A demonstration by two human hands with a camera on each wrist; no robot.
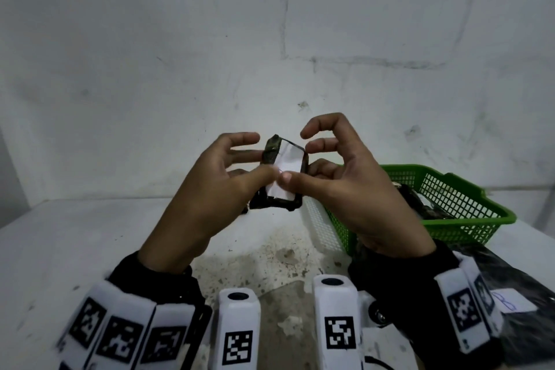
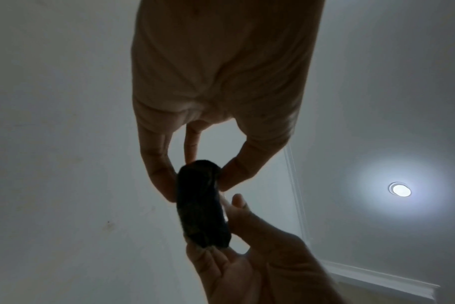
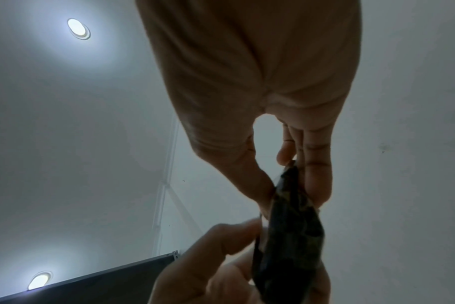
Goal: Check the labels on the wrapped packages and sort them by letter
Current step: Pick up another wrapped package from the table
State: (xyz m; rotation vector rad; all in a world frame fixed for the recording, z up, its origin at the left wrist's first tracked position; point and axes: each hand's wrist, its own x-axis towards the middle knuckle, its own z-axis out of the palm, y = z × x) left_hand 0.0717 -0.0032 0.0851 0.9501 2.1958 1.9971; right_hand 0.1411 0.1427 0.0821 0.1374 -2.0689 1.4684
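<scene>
I hold a small black-wrapped package (image 1: 282, 200) up over the table with both hands, its white label (image 1: 289, 161) facing me. My left hand (image 1: 228, 171) pinches its left side, thumb on the label's lower part. My right hand (image 1: 330, 180) pinches the right side, its thumb also on the label. The two thumbs cover the writing, so the letter cannot be read. In the left wrist view the package (image 2: 200, 203) is a dark shape between my left hand's fingertips (image 2: 166, 185) and thumb. In the right wrist view the package (image 3: 288, 236) sits pinched the same way.
A green mesh basket (image 1: 468, 204) stands at the right with dark wrapped packages (image 1: 420, 204) inside. A white mesh basket (image 1: 319, 225) sits against its left side, partly behind my right hand. Another black package (image 1: 528, 279) with a marked white label (image 1: 510, 305) lies at the near right on the stained table (image 1: 90, 249).
</scene>
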